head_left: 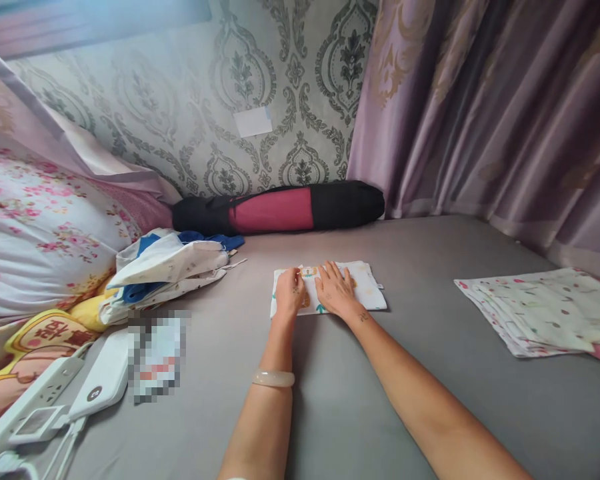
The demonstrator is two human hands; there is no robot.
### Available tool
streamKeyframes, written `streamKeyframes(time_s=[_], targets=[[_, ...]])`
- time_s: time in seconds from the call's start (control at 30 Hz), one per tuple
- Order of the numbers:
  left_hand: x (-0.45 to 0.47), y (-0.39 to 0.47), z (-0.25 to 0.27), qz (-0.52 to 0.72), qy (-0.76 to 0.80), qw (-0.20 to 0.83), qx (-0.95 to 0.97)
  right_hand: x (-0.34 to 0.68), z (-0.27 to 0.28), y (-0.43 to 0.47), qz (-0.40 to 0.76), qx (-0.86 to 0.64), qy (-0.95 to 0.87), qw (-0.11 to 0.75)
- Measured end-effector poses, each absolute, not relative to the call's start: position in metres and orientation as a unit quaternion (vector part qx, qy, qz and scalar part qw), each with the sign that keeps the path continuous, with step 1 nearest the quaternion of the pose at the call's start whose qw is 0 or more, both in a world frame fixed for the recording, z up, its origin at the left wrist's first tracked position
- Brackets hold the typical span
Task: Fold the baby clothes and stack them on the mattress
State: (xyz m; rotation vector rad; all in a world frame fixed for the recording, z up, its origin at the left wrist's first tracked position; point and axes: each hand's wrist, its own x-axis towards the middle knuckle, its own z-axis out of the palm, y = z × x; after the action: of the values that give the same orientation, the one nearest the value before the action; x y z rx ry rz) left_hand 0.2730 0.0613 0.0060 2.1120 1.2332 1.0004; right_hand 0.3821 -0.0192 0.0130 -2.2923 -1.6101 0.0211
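A folded white cloth [369, 288] with a colourful print and a small tag on its right edge lies in the middle of the grey bed sheet [405, 253]. My left hand [291, 293] is at the cloth's left part, its fingers bent together and pinching the fabric near the far edge. Flat on the cloth's middle rests my right hand [336, 288], fingers stretched out and a little spread. A pale bangle [273, 379] is around my left wrist. Part of the print is hidden under both hands.
Right: a stack of folded printed cloths [535, 310]. Left: a heap of clothes [170, 263], a floral pillow [40, 227], a white power strip [40, 400], a white power bank [103, 380] with cables, and a blurred-out item. A black and red long bag [275, 208] lies against the wall.
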Motion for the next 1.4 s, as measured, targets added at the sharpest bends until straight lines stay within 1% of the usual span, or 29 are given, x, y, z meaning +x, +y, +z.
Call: streamKeyframes(time_s=[0.13,0.33,0.57,0.8,1.2,1.3,1.4], targets=[[0.278,0.056,-0.005,0.304,0.41,0.164,0.844,0.386,0.007,-0.02,0.007,-0.812,-0.563,0.155],[0.279,0.051,-0.012,0.235,0.408,0.119,0.874,0.384,0.002,-0.02,0.002,-0.812,-0.566,0.144],[0.276,0.047,0.0,0.177,0.417,0.111,0.885,0.386,0.005,-0.019,0.016,-0.81,-0.562,0.164],[0.276,0.045,0.005,0.138,0.433,0.124,0.882,0.406,0.01,-0.023,-0.001,-0.866,-0.47,0.172],[0.275,0.042,0.01,0.15,0.425,0.125,0.884,0.406,0.0,-0.025,-0.029,-0.873,-0.46,0.158],[0.274,0.042,0.012,0.145,0.428,0.132,0.882,0.408,0.004,-0.026,-0.016,-0.875,-0.46,0.153],[0.274,0.042,0.013,0.142,0.429,0.139,0.881,0.419,0.011,-0.028,0.033,-0.869,-0.474,0.14]])
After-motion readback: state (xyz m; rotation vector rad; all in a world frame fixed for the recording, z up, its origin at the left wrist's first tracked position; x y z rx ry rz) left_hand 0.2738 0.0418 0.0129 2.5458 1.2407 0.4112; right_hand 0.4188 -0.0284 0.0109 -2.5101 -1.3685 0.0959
